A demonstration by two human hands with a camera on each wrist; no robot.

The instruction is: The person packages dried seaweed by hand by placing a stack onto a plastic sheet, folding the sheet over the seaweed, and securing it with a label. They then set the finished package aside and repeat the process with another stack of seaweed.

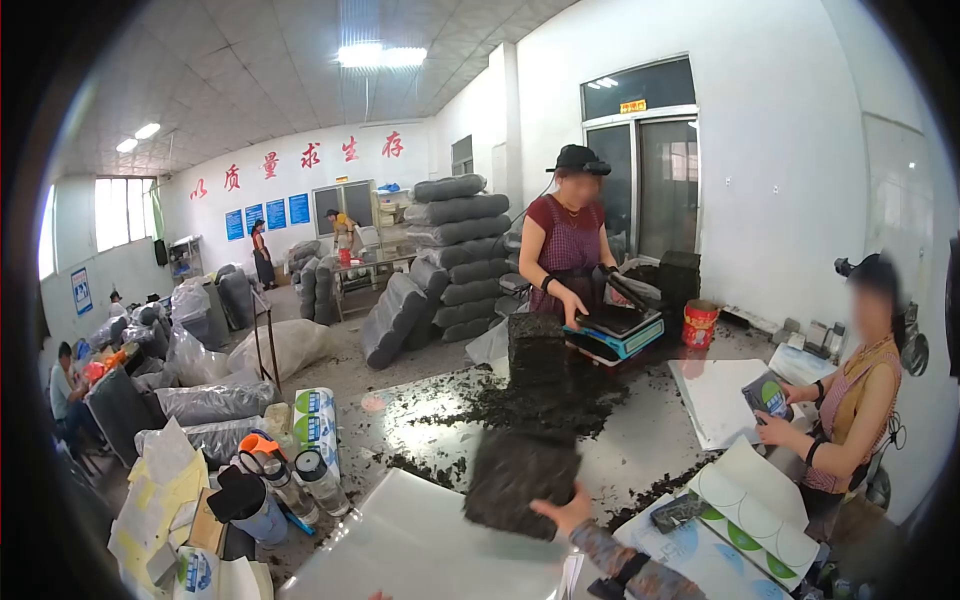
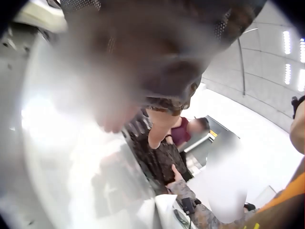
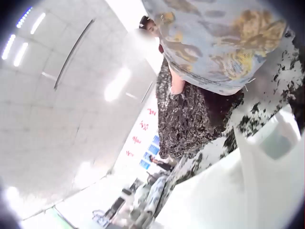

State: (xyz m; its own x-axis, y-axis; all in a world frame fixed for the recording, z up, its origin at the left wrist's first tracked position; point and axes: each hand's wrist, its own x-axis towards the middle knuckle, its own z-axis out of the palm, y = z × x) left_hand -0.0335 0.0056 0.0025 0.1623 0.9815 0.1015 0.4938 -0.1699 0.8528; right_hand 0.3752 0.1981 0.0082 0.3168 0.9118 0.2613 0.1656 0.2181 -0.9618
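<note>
My right hand grips the right edge of a dark, square, flaky slab, held tilted over the metal table. In the right wrist view a fingertip lies against the slab's rough face. Only a sliver of my left hand shows at the bottom of the head view, over a clear plastic sheet. The left wrist view shows its blurred fingers and thumb spread apart, with no thing visible between them.
A stack of dark slabs stands beyond, amid dark crumbs. Behind it a person works at a blue scale. Another person on the right holds a packet. Bottles and papers lie at left.
</note>
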